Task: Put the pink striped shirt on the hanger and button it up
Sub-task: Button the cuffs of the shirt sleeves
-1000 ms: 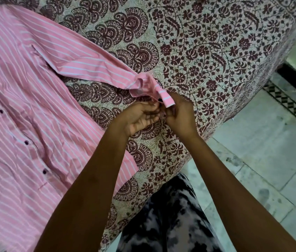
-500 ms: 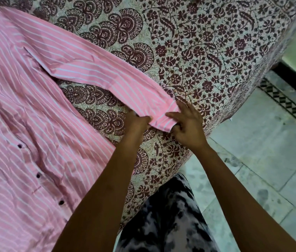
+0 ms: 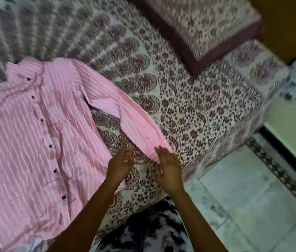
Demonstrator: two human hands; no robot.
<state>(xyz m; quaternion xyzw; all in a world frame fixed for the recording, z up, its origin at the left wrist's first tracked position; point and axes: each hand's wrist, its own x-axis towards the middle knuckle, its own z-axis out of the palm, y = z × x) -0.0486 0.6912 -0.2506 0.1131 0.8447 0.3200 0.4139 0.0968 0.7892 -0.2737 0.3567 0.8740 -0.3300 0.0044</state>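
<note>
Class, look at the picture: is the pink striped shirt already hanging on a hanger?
No. The shirt lies spread flat on the patterned bedsheet, and no hanger is in view.

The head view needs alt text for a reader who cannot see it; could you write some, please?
A pink striped shirt lies flat on a floral bedspread, front up, dark buttons down its placket. Both hands are open at the end of one sleeve: the right hand by the cuff, the left hand beside it over the bedspread. A pillow lies beyond; no hanger shows.
</note>
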